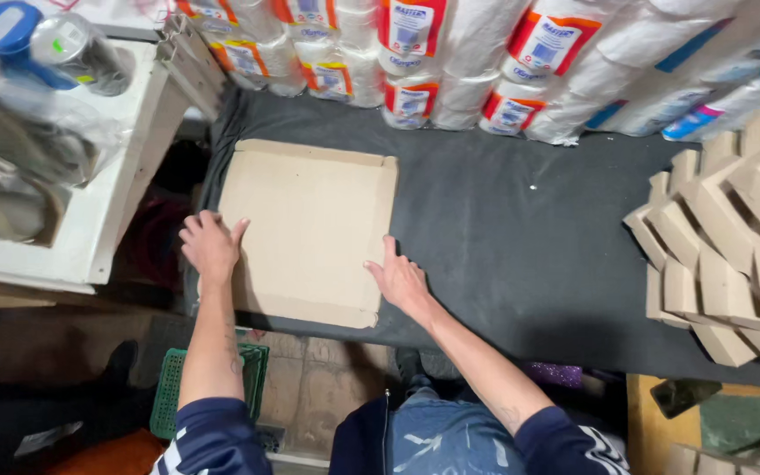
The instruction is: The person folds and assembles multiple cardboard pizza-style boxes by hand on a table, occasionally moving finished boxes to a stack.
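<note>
Dark cloth-covered bench (521, 229), wrapped paper rolls (450, 53) stacked along the back edge. One flat cardboard blank (310, 229) lies at the bench's left end, near edge at the front. Left hand (211, 246) rests flat and open on its left edge; right hand (398, 277) presses open on the lower right corner. Blank appears unfolded, flaps not yet raised; folding seems barely begun. A pile of folded boxes (732, 255) sits at right, count unclear, roughly a dozen visible.

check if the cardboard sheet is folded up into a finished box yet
No, the cardboard sheet lies flat on the dark table, with the left hand and right hand pressing its side edges.
</note>
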